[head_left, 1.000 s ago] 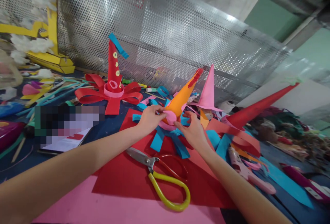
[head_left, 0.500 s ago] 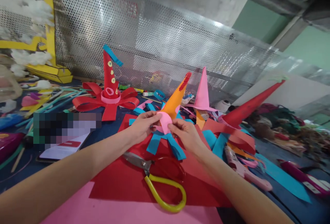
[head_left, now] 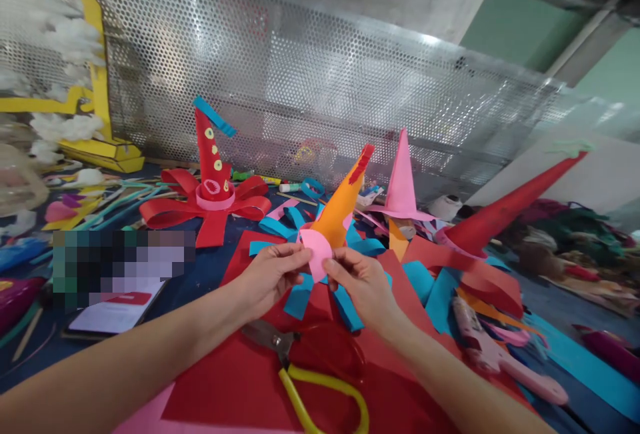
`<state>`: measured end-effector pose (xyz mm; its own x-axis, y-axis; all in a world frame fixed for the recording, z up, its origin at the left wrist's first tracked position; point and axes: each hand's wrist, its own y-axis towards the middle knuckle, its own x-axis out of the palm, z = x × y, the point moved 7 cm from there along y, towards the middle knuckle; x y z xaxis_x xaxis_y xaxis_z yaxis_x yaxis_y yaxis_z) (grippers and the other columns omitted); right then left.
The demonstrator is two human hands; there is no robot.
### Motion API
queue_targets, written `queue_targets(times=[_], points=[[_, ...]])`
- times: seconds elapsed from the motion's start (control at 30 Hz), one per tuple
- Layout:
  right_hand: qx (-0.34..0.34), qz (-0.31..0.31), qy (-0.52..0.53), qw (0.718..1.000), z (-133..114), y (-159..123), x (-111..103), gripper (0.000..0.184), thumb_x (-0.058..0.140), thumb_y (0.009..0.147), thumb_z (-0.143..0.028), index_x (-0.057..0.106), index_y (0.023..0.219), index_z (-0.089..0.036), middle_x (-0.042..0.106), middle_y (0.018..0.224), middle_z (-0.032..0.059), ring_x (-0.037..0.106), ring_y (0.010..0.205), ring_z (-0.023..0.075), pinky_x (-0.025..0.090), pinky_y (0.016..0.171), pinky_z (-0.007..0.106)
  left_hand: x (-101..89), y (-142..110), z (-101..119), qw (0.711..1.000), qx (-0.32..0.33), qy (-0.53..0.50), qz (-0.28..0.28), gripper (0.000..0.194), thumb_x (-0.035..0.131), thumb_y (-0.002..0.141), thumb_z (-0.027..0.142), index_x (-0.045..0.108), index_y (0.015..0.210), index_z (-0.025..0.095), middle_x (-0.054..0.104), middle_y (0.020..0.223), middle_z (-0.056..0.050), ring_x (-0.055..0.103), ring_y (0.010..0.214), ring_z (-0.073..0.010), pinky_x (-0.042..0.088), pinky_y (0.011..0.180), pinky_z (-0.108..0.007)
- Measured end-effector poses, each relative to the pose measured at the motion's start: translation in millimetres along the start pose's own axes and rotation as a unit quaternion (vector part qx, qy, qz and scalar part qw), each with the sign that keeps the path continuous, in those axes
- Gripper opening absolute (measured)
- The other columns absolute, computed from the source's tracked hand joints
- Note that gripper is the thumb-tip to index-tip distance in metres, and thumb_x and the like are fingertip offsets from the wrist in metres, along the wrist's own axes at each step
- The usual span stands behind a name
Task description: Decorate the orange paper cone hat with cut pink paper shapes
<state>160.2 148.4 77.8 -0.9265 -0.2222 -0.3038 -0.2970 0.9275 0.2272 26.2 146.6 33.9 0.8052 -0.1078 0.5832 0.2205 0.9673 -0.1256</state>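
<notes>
Perforated metal backs the cluttered blue table and orange cone.

Between my fingers I hold a small pink paper piece with a curved top edge, tilted up before the orange cone, whose red-marked tip leans toward one o'clock above looped blue strips.

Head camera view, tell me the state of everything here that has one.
Left hand: pinching the pink piece
Right hand: pinching it too
Pink piece: held, curved
Orange cone: tilted right
Spotted red cone: standing
Pink cone: standing
Far-right red cone: tilted steeply
Scissors: lying down, handles spread
Phone: screen lit
Glue gun: lying down
</notes>
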Motion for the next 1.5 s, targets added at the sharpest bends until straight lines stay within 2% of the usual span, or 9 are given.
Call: queue_targets(times=[0.17,0.3,0.57,0.87,1.07,1.27,1.33,1.43,1.5], points=[[-0.001,0.0,0.0,1.0,4,-7,0,0.02,0.06,0.083,-0.036,0.061,0.075,-0.017,0.051,0.059,-0.0041,0.046,0.055,0.01,0.037,0.053,0.022,2.6,-3,-2,1.0,0.003,0.009,0.009,0.023,0.079,0.065,0.028,0.062,0.063,0.013,0.052,0.058,0.005,0.046,0.048,-0.0014,0.039,0.047,-0.012],[-0.006,0.015,-0.014,1.0,8,-14,-1,0.024,0.057,0.085,-0.039,0.059,0.077,-0.017,0.05,0.06,-0.0037,0.044,0.055,0.0104,0.037,0.052,0.022,2.5,-4,-4,0.998,0.005,0.054,0.011,0.02,0.075,0.07,0.03,0.064,0.068,0.014,0.052,0.061,0.005,0.042,0.046,-0.0005,0.035,0.044,-0.012],[-0.052,0.036,-0.081,0.995,1,-23,-3,0.022,0.057,0.085,-0.033,0.055,0.069,-0.018,0.047,0.061,-0.0031,0.04,0.056,0.0109,0.035,0.052,0.022,6.4,-6,-4,0.998,-0.004,0.061,0.005,0.017,0.075,0.069,0.028,0.064,0.068,0.015,0.052,0.064,0.004,0.044,0.052,-0.0029,0.038,0.048,-0.014],[-0.085,0.04,-0.131,0.987,-2,-23,-1,0.017,0.055,0.087,-0.029,0.058,0.072,-0.02,0.054,0.063,-0.0015,0.045,0.054,0.0122,0.037,0.05,0.022,12.2,-8,-8,1.0,-0.001,0.005,0.006,0.017,0.076,0.068,0.029,0.068,0.074,0.015,0.062,0.077,-0.002,0.056,0.066,-0.0096,0.049,0.068,-0.023],[-0.161,0.032,-0.175,0.971,-13,-30,1,0.01,0.057,0.086,-0.018,0.059,0.077,-0.022,0.057,0.069,0.0002,0.052,0.06,0.0137,0.041,0.057,0.024,18.7,-23,6,0.991,0.098,0.09,0.015,0.013,0.065,0.078,0.03,0.064,0.074,0.017,0.06,0.073,-0.001,0.056,0.069,-0.0125,0.047,0.07,-0.024],[-0.312,0.04,-0.267,0.911,-29,-45,3,0.027,0.054,0.082,-0.001,0.056,0.096,-0.024,0.061,0.081,0.0039,0.058,0.078,0.018,0.045,0.071,0.028,32.2,-41,18,0.963,0.178,0.201,-0.007,0.014,0.054,0.085,0.029,0.063,0.082,0.019,0.062,0.078,-0.002,0.057,0.076,-0.016,0.047,0.074,-0.026],[-0.313,0.037,-0.266,0.911,-27,-45,4,0.028,0.054,0.082,-0.002,0.057,0.099,-0.024,0.061,0.081,0.0038,0.057,0.078,0.0181,0.045,0.071,0.028,31.0,-43,17,0.955,0.191,0.228,-0.006,0.013,0.054,0.086,0.029,0.063,0.084,0.019,0.062,0.081,-0.003,0.057,0.078,-0.0168,0.046,0.075,-0.027],[-0.258,0.046,-0.248,0.933,-20,-37,-2,0.02,0.054,0.085,-0.009,0.06,0.094,-0.026,0.061,0.081,0.003,0.057,0.076,0.0176,0.045,0.068,0.028,29.9,-42,16,0.946,0.205,0.249,-0.007,0.011,0.056,0.084,0.028,0.063,0.082,0.02,0.062,0.081,-0.003,0.057,0.078,-0.0171,0.046,0.074,-0.027],[-0.22,0.054,-0.233,0.946,-19,-33,-6,0.013,0.055,0.087,-0.016,0.061,0.091,-0.026,0.061,0.08,0.0016,0.057,0.072,0.0165,0.043,0.064,0.027,32.1,-41,19,0.951,0.217,0.22,-0.016,0.009,0.058,0.082,0.027,0.063,0.08,0.02,0.062,0.08,-0.003,0.057,0.077,-0.0164,0.047,0.074,-0.027]])
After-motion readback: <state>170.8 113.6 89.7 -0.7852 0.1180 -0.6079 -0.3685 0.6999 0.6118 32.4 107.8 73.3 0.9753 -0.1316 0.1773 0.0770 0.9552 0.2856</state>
